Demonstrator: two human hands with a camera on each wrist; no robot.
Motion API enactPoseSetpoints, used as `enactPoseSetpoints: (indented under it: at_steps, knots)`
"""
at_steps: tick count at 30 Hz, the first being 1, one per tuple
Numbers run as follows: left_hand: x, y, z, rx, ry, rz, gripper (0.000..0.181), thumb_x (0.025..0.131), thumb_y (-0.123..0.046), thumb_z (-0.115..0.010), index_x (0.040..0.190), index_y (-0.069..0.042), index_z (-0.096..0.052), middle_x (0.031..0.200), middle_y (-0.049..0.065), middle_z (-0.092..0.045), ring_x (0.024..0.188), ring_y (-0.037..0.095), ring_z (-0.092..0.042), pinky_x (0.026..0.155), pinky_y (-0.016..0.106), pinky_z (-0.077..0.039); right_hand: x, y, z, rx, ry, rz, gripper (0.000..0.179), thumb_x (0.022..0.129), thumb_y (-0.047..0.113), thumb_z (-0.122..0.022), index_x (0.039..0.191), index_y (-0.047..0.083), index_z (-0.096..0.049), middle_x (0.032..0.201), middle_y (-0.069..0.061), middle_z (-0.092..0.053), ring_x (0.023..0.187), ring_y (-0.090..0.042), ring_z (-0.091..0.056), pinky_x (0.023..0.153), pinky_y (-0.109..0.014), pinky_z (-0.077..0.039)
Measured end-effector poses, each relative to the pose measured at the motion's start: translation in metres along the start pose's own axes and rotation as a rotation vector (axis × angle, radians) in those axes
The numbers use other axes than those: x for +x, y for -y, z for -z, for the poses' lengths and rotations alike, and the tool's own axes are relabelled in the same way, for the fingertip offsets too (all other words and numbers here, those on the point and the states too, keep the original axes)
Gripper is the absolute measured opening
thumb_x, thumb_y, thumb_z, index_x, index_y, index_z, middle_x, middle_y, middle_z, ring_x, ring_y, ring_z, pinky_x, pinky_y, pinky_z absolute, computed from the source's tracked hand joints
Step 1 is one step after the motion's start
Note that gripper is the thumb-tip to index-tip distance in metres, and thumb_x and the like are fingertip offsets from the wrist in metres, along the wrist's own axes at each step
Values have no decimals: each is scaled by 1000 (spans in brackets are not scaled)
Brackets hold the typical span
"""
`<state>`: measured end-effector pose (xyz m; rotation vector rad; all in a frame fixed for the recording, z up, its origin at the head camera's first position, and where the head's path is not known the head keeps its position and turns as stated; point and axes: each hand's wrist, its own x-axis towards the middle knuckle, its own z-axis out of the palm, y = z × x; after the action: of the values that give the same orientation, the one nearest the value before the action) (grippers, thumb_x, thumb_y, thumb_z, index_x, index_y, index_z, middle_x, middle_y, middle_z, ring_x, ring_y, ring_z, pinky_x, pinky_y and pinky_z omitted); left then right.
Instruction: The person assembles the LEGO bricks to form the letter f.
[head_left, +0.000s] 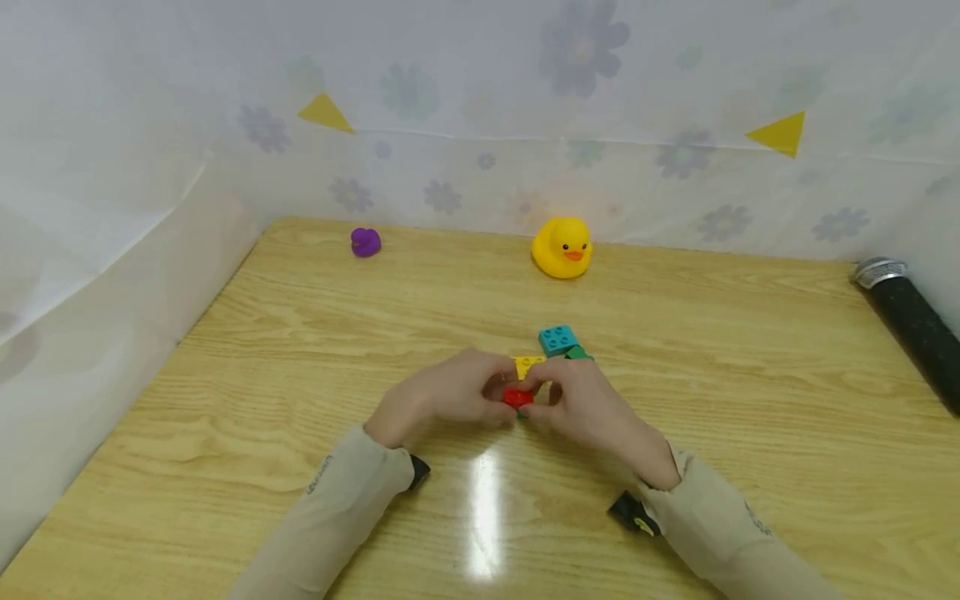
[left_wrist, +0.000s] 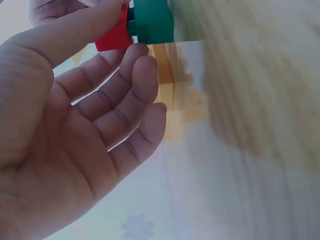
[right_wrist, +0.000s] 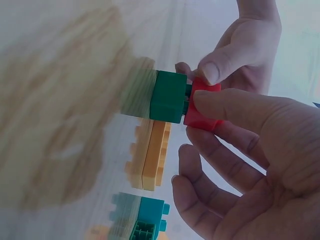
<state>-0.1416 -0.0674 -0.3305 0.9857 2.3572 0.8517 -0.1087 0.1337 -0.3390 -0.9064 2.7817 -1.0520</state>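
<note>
My left hand (head_left: 454,388) and right hand (head_left: 588,403) pinch a red toy brick (head_left: 517,398), not fully seated atop a green brick (right_wrist: 168,97) on the bench (head_left: 262,333); pushing down off-centre could tip the red one or topple both.

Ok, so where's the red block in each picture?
Head: the red block is just below centre, between the left hand and right hand.
Left wrist: red block at the top, left of centre.
Right wrist: red block right of centre.
Shared landmark: the yellow block, near it each time.
</note>
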Motion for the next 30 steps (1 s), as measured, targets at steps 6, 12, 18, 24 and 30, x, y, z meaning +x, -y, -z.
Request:
enactPoseSetpoints:
  at_steps: [6,12,18,24,30]
  knots:
    - [-2,-1,4,0,-52,-76,12,86,-14,-72,86,-11,-61,76,-4,-61,68,8,-54,64,21,-47,2,1,1,1,-2,-8,12,76,5,-80,84,9,-71,76,1,-67,53,-6,-50,49,-22,-44]
    - [0,-1,3,10,-73,-95,13,85,-12,-73,81,-10,-61,78,-4,-63,71,6,-57,67,19,-48,1,2,1,21,1,-37,11,76,5,-80,84,8,-72,79,0,-68,52,-6,-50,49,-22,-44]
    - [0,-3,2,16,-52,-65,14,85,-12,-73,80,-11,-61,78,-4,-62,71,7,-56,67,20,-48,0,2,0,33,4,-36,11,75,6,-81,83,9,-73,77,2,-68,53,-7,-51,49,-22,-44]
    - [1,-2,2,12,-28,-48,12,86,-13,-73,80,-12,-62,78,-5,-62,71,7,-56,67,20,-48,0,1,0,46,13,-42,11,76,7,-81,83,9,-73,76,2,-68,53,-7,-51,49,-22,-44]
    - [1,-2,2,27,-19,-42,11,87,-13,-72,80,-12,-63,78,-5,-62,71,8,-56,67,21,-48,0,0,1,80,34,-65,11,76,7,-81,85,9,-73,78,2,-69,55,-9,-52,50,-22,-45]
